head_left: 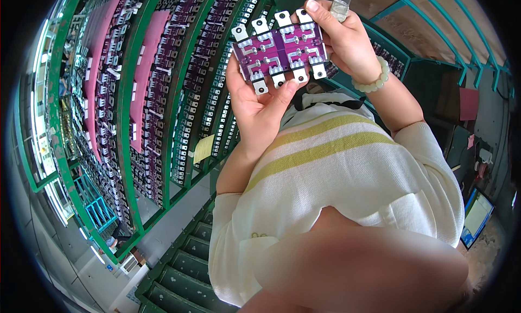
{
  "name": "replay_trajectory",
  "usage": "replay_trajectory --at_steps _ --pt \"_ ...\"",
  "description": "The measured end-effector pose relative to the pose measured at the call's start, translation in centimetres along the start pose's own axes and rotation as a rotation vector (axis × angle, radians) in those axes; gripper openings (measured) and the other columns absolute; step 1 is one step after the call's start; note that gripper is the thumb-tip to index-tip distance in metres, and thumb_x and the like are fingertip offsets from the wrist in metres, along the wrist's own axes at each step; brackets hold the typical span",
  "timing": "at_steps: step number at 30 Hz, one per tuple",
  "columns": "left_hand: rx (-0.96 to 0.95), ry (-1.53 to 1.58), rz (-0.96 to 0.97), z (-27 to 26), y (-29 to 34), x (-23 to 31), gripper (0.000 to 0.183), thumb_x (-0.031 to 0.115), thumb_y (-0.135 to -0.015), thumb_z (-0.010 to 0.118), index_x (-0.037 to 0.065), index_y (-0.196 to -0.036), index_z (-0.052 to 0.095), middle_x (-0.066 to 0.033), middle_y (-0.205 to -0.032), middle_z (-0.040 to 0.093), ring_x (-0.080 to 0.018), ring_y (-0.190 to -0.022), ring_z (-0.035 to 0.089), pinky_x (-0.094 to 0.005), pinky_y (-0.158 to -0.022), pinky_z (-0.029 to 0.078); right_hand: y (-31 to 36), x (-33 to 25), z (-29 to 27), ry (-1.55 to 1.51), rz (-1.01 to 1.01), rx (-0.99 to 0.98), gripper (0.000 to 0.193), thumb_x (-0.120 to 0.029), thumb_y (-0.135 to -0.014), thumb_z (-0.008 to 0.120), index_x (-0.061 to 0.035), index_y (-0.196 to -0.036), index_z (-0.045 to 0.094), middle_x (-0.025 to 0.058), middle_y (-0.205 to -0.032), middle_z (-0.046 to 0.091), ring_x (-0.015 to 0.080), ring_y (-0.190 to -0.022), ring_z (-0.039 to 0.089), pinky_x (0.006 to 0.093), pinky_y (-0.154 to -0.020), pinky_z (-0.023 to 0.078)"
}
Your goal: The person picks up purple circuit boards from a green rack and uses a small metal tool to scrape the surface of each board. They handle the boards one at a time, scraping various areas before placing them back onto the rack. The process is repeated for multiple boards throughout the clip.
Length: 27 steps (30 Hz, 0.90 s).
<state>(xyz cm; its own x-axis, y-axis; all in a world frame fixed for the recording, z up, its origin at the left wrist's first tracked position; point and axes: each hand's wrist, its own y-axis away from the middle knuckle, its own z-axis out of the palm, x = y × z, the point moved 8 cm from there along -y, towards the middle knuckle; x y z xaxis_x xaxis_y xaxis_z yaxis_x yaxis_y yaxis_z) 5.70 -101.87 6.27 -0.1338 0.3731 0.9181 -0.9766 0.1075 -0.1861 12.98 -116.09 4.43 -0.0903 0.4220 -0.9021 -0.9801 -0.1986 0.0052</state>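
Up at the top centre, both hands hold a purple circuit-board-like panel. White tabs with dark-centred holes stick out along its two long edges, and silvery metal strips lie on its face. My left hand supports it from below and the left, thumb on the lower edge and fingers partly hidden behind. At the upper right corner, my right hand grips the panel, its thumb at the edge. A flat grey blade-like piece juts up from between the right-hand fingers; its exact kind is unclear. A pale bead bracelet circles the right wrist.
Tall green racks at the left carry many rows of similar purple and white parts, with pink sheets among them. A yellow paper hangs on one rack. Green steps or slats lie below. A monitor stands far right.
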Motion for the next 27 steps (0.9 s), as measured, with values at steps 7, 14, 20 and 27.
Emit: replay_trajectory --at_steps 7,14,20,27 --pt "0.021 -0.032 0.038 0.39 0.01 0.43 0.079 -0.015 -0.084 0.053 0.001 -0.145 0.007 -0.0170 -0.127 0.047 -0.0261 -0.111 0.056 -0.0394 -0.088 0.055 -0.11 -0.18 0.04 -0.040 -0.034 -0.020 0.027 -0.029 -0.097 0.053 -0.0039 -0.096 0.063 0.0027 -0.088 0.067 0.0059 -0.074 0.063 0.0212 -0.065 0.053" --pt "0.031 -0.033 0.036 0.30 0.08 0.38 0.078 -0.016 -0.084 0.052 0.001 -0.146 0.009 -0.0168 -0.128 0.046 -0.0257 -0.111 0.056 -0.0387 -0.089 0.054 -0.22 -0.10 -0.06 -0.030 -0.032 -0.011 0.026 -0.030 -0.096 0.054 -0.0048 -0.095 0.063 0.0025 -0.089 0.067 0.0053 -0.073 0.063 0.0207 -0.063 0.053" --pt "0.024 -0.086 0.050 0.01 0.06 0.25 0.080 -0.016 -0.081 0.056 0.000 -0.146 0.011 -0.0149 -0.128 0.046 -0.0225 -0.111 0.056 -0.0315 -0.089 0.053 -0.41 0.40 -0.62 -0.033 0.020 -0.063 0.026 -0.030 -0.096 0.055 -0.0049 -0.094 0.062 0.0022 -0.088 0.067 0.0050 -0.072 0.063 0.0203 -0.063 0.052" --pt "0.007 -0.114 0.031 0.50 0.26 0.24 0.084 -0.017 -0.080 0.057 0.001 -0.146 0.009 -0.0153 -0.128 0.045 -0.0227 -0.111 0.055 -0.0304 -0.088 0.053 -0.02 -0.30 -0.41 -0.063 -0.027 -0.024 0.028 -0.030 -0.097 0.053 -0.0040 -0.096 0.063 0.0024 -0.087 0.066 0.0058 -0.074 0.063 0.0213 -0.065 0.053"
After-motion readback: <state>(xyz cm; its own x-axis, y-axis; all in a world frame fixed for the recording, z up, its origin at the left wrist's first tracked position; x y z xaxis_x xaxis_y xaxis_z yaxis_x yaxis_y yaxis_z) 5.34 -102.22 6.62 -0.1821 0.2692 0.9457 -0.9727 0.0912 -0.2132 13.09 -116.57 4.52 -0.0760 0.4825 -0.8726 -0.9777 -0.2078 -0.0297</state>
